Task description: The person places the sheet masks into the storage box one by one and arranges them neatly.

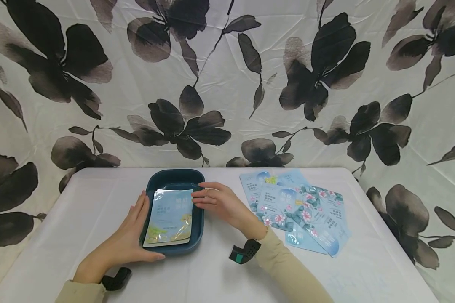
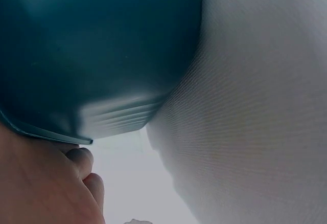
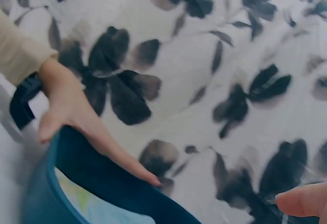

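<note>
A dark blue rectangular tray (image 1: 174, 177) stands left of the table's middle, holding a small stack of light-blue flat sachets (image 1: 168, 216) with yellow-green flower print. My left hand (image 1: 125, 235) rests along the tray's left side, its fingers straight against the rim and thumb by the front corner. In the right wrist view, the same left hand (image 3: 76, 106) lies along the outside of the tray wall (image 3: 43, 183). My right hand (image 1: 225, 206) reaches over the tray's right rim with extended fingers, fingertips right at the top sachet's edge.
Several blue sachets (image 1: 277, 206) with pink flower print lie fanned and overlapping to the right of the tray. A white cloth covers the table (image 1: 227, 273). A floral curtain (image 1: 227, 84) hangs behind the table's back edge. Each wrist wears a black device (image 1: 244, 251).
</note>
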